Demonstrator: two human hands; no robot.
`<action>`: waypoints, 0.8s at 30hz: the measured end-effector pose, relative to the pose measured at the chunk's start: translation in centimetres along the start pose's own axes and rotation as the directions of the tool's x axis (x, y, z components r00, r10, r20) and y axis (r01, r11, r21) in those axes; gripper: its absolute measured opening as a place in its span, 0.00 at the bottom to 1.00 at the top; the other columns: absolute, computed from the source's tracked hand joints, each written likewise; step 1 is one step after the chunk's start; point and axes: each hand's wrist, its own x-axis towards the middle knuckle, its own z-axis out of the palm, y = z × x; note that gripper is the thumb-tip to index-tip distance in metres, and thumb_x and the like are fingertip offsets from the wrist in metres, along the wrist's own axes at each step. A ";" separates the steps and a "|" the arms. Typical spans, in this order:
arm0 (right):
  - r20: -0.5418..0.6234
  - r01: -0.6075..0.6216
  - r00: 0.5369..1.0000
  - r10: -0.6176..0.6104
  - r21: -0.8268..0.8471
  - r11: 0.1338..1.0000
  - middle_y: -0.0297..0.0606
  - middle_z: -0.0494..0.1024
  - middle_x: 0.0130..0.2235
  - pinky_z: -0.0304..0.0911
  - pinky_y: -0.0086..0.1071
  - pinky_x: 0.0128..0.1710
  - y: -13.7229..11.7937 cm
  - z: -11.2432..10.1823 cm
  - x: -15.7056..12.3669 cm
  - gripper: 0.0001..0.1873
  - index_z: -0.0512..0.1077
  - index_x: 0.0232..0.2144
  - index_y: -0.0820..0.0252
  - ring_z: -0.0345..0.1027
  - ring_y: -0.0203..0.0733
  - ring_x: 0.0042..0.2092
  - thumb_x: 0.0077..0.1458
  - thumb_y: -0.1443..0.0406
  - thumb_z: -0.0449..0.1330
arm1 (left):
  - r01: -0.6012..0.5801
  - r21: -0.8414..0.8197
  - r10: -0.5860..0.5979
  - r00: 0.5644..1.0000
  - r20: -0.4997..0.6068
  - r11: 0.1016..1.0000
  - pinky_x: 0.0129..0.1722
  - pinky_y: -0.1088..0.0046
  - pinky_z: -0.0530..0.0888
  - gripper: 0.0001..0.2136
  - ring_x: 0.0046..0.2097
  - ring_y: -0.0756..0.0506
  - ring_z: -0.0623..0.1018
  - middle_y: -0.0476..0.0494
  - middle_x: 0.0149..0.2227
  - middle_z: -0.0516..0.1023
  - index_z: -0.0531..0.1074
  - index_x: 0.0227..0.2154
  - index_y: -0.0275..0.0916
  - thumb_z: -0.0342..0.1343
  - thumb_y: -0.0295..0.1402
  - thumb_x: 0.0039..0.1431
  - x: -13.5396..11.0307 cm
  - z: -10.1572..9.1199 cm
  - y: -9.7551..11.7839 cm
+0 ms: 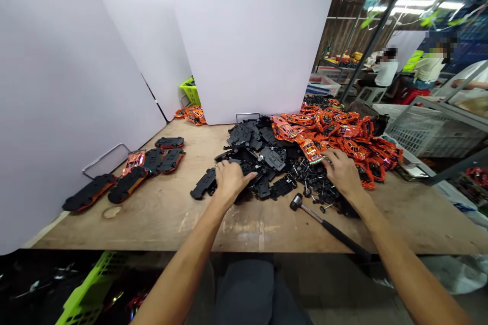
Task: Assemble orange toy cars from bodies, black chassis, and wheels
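My left hand (230, 179) rests palm down on a pile of black toy-car chassis plates (254, 155), fingers curled over one plate. My right hand (342, 171) lies on the edge of a heap of orange toy-car bodies (343, 139), fingers bent around an orange body where small black wheels on axles (312, 177) are scattered. A small hammer (324, 221) lies on the wooden table (152, 213) between my forearms, its head toward the wheels.
Several assembled cars lie upside down in a row (129, 177) at the left. White divider boards (247, 35) stand behind the piles. A green crate (190, 90) sits beyond them, another green crate (87, 294) under the table. Other people sit at the far right (385, 68).
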 end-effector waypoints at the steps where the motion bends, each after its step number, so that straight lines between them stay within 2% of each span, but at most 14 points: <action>1: -0.017 -0.002 1.000 0.002 0.038 0.999 0.50 0.79 0.49 0.68 0.47 0.52 -1.3 0.0 -0.1 0.14 0.76 0.50 0.59 0.73 0.55 0.51 0.69 0.64 0.54 | 0.012 -0.002 -0.012 0.999 0.037 1.000 0.51 0.54 0.71 0.24 0.53 0.24 0.76 0.25 0.41 0.81 0.75 0.27 0.37 0.71 0.54 0.42 0.6 0.3 0.3; 2: -0.013 0.005 1.000 -0.004 0.075 0.997 0.48 0.80 0.49 0.67 0.46 0.53 -2.6 0.0 -0.3 0.13 0.76 0.50 0.58 0.73 0.54 0.51 0.70 0.63 0.54 | 0.023 -0.024 -0.021 0.998 0.059 0.999 0.49 0.56 0.72 0.21 0.51 0.25 0.77 0.28 0.39 0.81 0.74 0.26 0.38 0.72 0.51 0.42 0.9 0.5 0.5; 5: 0.067 0.018 0.997 -0.026 0.122 0.992 0.43 0.82 0.45 0.66 0.44 0.51 -5.4 0.0 -0.7 0.09 0.77 0.43 0.55 0.74 0.53 0.49 0.69 0.62 0.57 | 0.037 -0.129 -0.029 0.997 0.066 0.991 0.42 0.63 0.73 0.14 0.42 0.36 0.80 0.37 0.34 0.82 0.75 0.29 0.40 0.65 0.46 0.53 1.3 0.6 0.4; 7: 0.114 0.008 0.993 -0.021 0.112 0.994 0.42 0.82 0.42 0.65 0.42 0.48 -5.9 0.1 -1.2 0.08 0.77 0.39 0.55 0.73 0.52 0.47 0.69 0.64 0.57 | 0.039 -0.371 -0.021 0.999 0.050 0.928 0.41 0.66 0.74 0.13 0.40 0.40 0.80 0.41 0.35 0.82 0.75 0.34 0.39 0.63 0.44 0.56 1.2 -0.1 0.0; 8: 0.143 0.014 0.989 -0.029 0.107 0.994 0.41 0.82 0.41 0.65 0.41 0.46 -5.8 0.1 -1.5 0.08 0.77 0.38 0.55 0.73 0.51 0.46 0.69 0.65 0.58 | 0.052 -0.540 -0.029 0.998 0.050 0.840 0.41 0.67 0.75 0.15 0.40 0.41 0.81 0.42 0.37 0.83 0.75 0.38 0.39 0.64 0.44 0.54 0.9 -0.6 -0.1; 10: 0.234 0.070 0.968 -0.087 0.079 0.994 0.41 0.81 0.41 0.63 0.40 0.45 -5.1 0.1 -1.9 0.07 0.78 0.38 0.55 0.71 0.50 0.46 0.68 0.67 0.59 | 0.119 -0.811 -0.057 0.993 0.106 0.573 0.40 0.68 0.77 0.22 0.41 0.42 0.81 0.43 0.41 0.83 0.73 0.44 0.38 0.69 0.44 0.49 -0.1 -1.7 -0.3; 12: 0.323 0.154 0.933 -0.158 0.037 0.987 0.41 0.80 0.43 0.61 0.39 0.43 -4.3 0.1 -2.1 0.05 0.79 0.40 0.55 0.69 0.51 0.48 0.66 0.68 0.62 | 0.239 -0.893 -0.069 0.971 0.230 0.381 0.36 0.70 0.78 0.27 0.39 0.43 0.82 0.44 0.43 0.82 0.71 0.47 0.39 0.72 0.43 0.45 -2.2 -2.4 -0.2; 13: 0.350 0.186 0.920 -0.179 0.014 0.982 0.41 0.79 0.44 0.60 0.39 0.43 -3.9 0.1 -2.1 0.04 0.79 0.40 0.55 0.68 0.51 0.49 0.65 0.68 0.63 | 0.303 -0.891 -0.066 0.952 0.299 0.339 0.32 0.72 0.78 0.27 0.37 0.44 0.81 0.45 0.42 0.82 0.71 0.47 0.40 0.72 0.43 0.45 -3.6 -2.4 -0.1; 15: 0.371 0.208 0.910 -0.187 -0.018 0.978 0.42 0.78 0.43 0.58 0.40 0.43 -3.2 -0.2 -2.0 0.03 0.79 0.39 0.55 0.67 0.52 0.49 0.63 0.67 0.65 | 0.421 -0.848 -0.051 0.902 0.428 0.323 0.27 0.76 0.76 0.25 0.34 0.46 0.80 0.47 0.38 0.80 0.72 0.43 0.40 0.73 0.43 0.44 -6.9 -1.8 0.3; 17: 0.382 0.208 0.906 -0.185 -0.018 0.978 0.42 0.78 0.42 0.58 0.40 0.42 -2.7 -0.6 -2.3 0.02 0.80 0.38 0.55 0.67 0.51 0.47 0.64 0.65 0.66 | 0.515 -0.797 -0.061 0.849 0.525 0.316 0.26 0.76 0.76 0.22 0.33 0.47 0.79 0.49 0.33 0.78 0.70 0.38 0.40 0.72 0.43 0.45 -10.2 -0.4 0.7; 19: 0.409 0.229 0.890 -0.203 -0.015 0.973 0.41 0.78 0.42 0.57 0.40 0.42 -2.4 -0.9 -3.1 0.03 0.80 0.38 0.54 0.67 0.50 0.46 0.64 0.62 0.66 | 0.569 -0.776 -0.118 0.820 0.560 0.272 0.29 0.74 0.79 0.22 0.35 0.46 0.80 0.50 0.34 0.77 0.69 0.38 0.40 0.72 0.43 0.46 -12.7 1.2 1.0; 21: 0.443 0.265 0.868 -0.225 -0.031 0.964 0.42 0.78 0.42 0.57 0.40 0.42 -2.3 -1.1 -4.1 0.04 0.80 0.38 0.54 0.68 0.51 0.46 0.64 0.62 0.66 | 0.555 -0.799 -0.173 0.832 0.527 0.233 0.33 0.71 0.81 0.24 0.38 0.44 0.81 0.49 0.37 0.78 0.69 0.41 0.41 0.72 0.44 0.47 -14.3 2.5 1.0; 24: 0.444 0.261 0.868 -0.222 -0.027 0.965 0.42 0.80 0.41 0.57 0.40 0.42 -1.9 -1.1 -5.5 0.05 0.80 0.38 0.55 0.69 0.50 0.46 0.65 0.63 0.64 | 0.490 -0.830 -0.196 0.871 0.450 0.267 0.35 0.70 0.83 0.25 0.41 0.43 0.82 0.46 0.40 0.79 0.71 0.45 0.40 0.69 0.49 0.51 -15.0 3.4 0.6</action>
